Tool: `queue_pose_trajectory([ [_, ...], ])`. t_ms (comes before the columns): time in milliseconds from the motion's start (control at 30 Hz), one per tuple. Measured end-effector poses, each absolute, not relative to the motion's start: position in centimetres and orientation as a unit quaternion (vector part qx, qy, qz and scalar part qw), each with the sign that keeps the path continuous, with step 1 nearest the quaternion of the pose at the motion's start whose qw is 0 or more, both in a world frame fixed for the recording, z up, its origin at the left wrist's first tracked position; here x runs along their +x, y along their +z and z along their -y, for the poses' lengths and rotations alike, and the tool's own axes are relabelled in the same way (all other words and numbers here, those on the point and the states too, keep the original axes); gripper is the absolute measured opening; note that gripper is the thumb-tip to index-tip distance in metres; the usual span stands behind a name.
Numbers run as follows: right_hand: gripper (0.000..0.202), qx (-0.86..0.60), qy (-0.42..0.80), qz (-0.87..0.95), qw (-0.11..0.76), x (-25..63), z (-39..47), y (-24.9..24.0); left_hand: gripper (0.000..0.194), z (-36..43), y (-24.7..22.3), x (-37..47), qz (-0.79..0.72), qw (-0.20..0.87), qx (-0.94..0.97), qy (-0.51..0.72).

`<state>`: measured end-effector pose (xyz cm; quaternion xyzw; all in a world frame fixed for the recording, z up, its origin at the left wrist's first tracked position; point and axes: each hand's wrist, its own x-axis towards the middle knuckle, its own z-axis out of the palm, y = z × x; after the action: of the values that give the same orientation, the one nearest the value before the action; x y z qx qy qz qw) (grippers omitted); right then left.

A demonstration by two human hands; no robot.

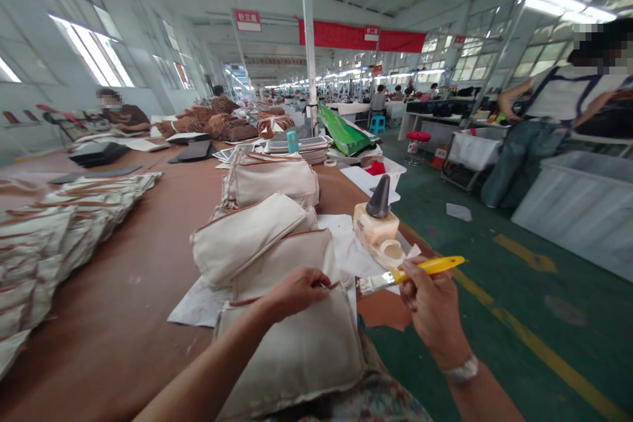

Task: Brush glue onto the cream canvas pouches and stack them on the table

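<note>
Your left hand [297,291] pinches the brown edge of the near cream bag [297,349], fingers together on it, so the bag stays put on the tabletop [123,290]. Your right hand [432,316] has its fingers wrapped tight around the yellow brush [410,271], its bristles pointing left toward that edge. The glue pot [378,227] sits just beyond, easy to reach.

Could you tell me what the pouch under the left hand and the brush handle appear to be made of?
Pouch: probably cream canvas, matte and softly creased, with brown edge piping. Brush handle: likely glossy yellow plastic; its ferrule looks metallic.
</note>
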<state>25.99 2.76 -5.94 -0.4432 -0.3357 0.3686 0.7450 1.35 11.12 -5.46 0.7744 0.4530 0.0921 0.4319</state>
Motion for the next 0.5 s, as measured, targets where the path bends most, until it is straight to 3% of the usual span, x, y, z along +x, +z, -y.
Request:
queue_pose_trajectory([
  [200, 0.031, -0.487, 0.373, 0.41, 0.675, 24.9, -2.1, -6.3, 0.034, -8.5, -3.6, 1.6, -0.378, 0.516, 0.761, 0.111],
  [500, 0.033, -0.537, 0.295, 0.489, 0.621, 25.0, -2.7, -4.6, 0.026, -6.3, -3.6, 1.4, -0.372, 0.481, 0.779, 0.151],
])
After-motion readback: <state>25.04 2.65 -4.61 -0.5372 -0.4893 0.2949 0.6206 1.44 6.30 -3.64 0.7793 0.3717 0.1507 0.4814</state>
